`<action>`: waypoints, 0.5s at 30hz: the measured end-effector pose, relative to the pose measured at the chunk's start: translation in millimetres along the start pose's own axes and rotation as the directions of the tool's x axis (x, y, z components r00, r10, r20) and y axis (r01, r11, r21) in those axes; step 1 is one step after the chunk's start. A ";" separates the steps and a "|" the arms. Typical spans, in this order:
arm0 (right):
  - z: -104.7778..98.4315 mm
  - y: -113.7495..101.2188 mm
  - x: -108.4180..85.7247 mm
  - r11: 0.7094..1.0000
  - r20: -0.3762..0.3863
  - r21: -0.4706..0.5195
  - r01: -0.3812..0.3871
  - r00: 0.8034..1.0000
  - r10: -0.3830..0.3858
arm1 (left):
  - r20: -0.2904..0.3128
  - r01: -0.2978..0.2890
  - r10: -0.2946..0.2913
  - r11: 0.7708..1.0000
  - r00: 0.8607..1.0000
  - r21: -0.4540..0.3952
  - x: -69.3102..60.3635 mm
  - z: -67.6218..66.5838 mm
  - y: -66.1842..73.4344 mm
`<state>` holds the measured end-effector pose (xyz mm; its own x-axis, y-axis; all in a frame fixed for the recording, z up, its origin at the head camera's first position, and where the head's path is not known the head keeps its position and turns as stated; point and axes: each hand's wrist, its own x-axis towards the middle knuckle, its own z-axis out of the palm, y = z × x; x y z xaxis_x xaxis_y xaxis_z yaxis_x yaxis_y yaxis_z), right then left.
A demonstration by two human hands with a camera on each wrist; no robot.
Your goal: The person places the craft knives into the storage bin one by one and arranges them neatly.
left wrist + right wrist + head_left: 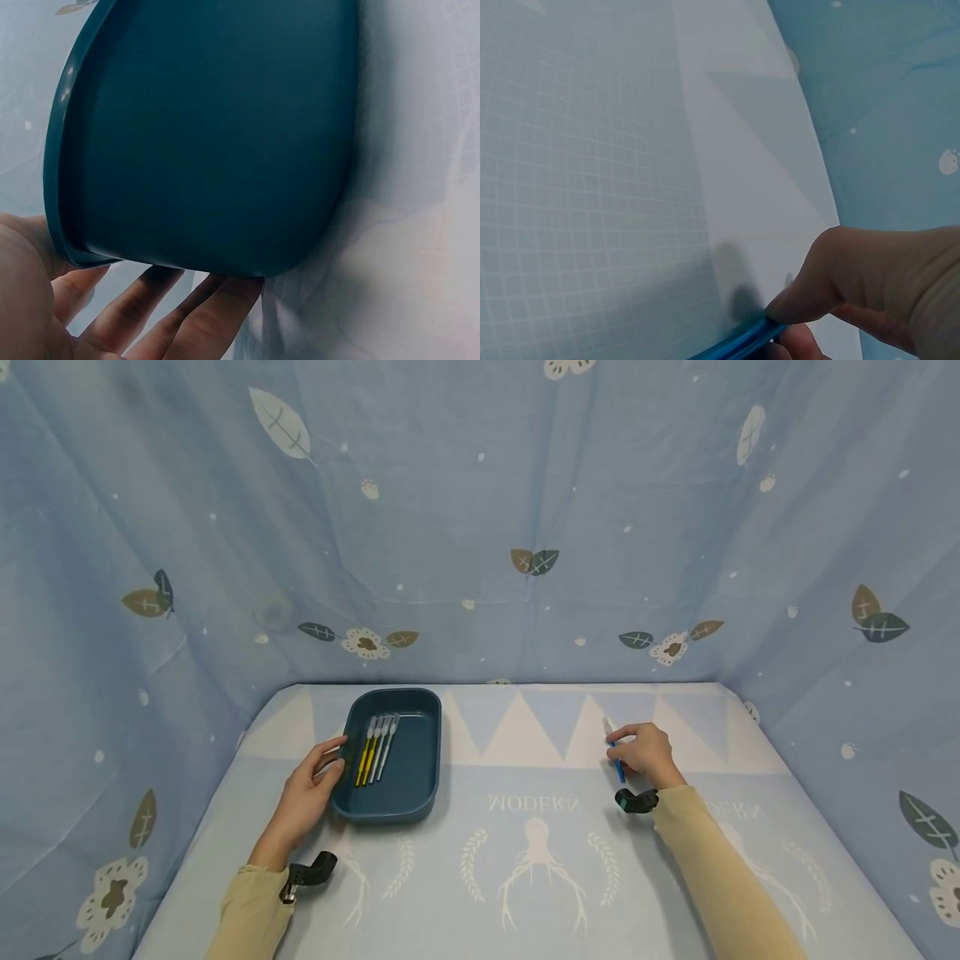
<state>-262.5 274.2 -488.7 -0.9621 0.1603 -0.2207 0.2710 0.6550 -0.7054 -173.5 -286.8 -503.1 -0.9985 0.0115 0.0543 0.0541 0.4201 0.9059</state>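
Right hand (645, 753) is pinching the blue pen (620, 771), well off at the tray's (417, 764) 3 o'clock. Left hand (302, 795) has loosely straight fingers against its 9 o'clock wall. A fingertip pinch could let it twist loose imo; a left shove might roll the pens inside (368, 760).

Tray (417, 752) left on table (487, 868), slim tools (378, 750) inside; lone tool (620, 770) right; curtain (465, 510) behind.

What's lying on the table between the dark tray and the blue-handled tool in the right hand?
Only printed tablecloth; the head view shows no object between the tray and the blue-handled tool in the right hand.
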 end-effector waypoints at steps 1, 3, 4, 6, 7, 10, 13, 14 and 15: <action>-0.4 0.3 0.4 1.000 0.003 0.001 0.001 1.000 -0.001 | 0.002 -0.001 0.001 1.000 1.000 0.000 0.0 0.0 0.1; -0.9 1.1 0.9 1.000 0.010 0.005 0.005 1.000 -0.005 | 0.005 -0.004 0.004 1.000 1.000 0.000 0.2 -0.1 0.0; -0.9 1.4 0.9 1.000 0.008 0.008 0.001 1.000 -0.001 | 0.006 -0.005 0.005 1.000 1.000 0.001 0.2 0.0 -0.1; -0.6 2.3 0.6 1.000 0.009 0.018 0.001 1.000 -0.002 | 0.009 -0.005 0.005 1.000 1.000 0.004 0.2 0.2 -0.5; -0.6 3.1 0.2 1.000 0.011 0.023 0.005 1.000 -0.005 | 0.009 -0.004 0.004 1.000 1.000 0.004 0.2 0.3 -0.6; 0.3 3.3 -1.4 0.999 0.006 0.045 -0.005 1.000 0.004 | 0.009 0.000 0.000 1.000 1.000 0.002 0.1 0.6 -1.0; 0.4 2.7 -4.1 0.997 0.003 0.074 0.003 1.000 -0.003 | 0.008 0.004 -0.004 1.000 1.000 -0.005 -0.1 0.6 -0.8; 0.6 2.0 -4.8 0.996 -0.002 0.086 0.001 1.000 -0.001 | 0.008 0.006 -0.006 1.000 1.000 -0.007 -0.2 0.6 -0.6; 0.5 2.0 -5.7 0.995 -0.003 0.097 0.005 1.000 -0.005 | 0.008 0.007 -0.007 1.000 1.000 -0.007 -0.4 0.7 -0.5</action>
<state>-256.4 274.2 -489.3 -0.9634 0.1594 -0.2156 0.2681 0.5814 -0.7682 -173.1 -286.4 -503.8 -0.9989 0.0161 0.0446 0.0472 0.4135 0.9093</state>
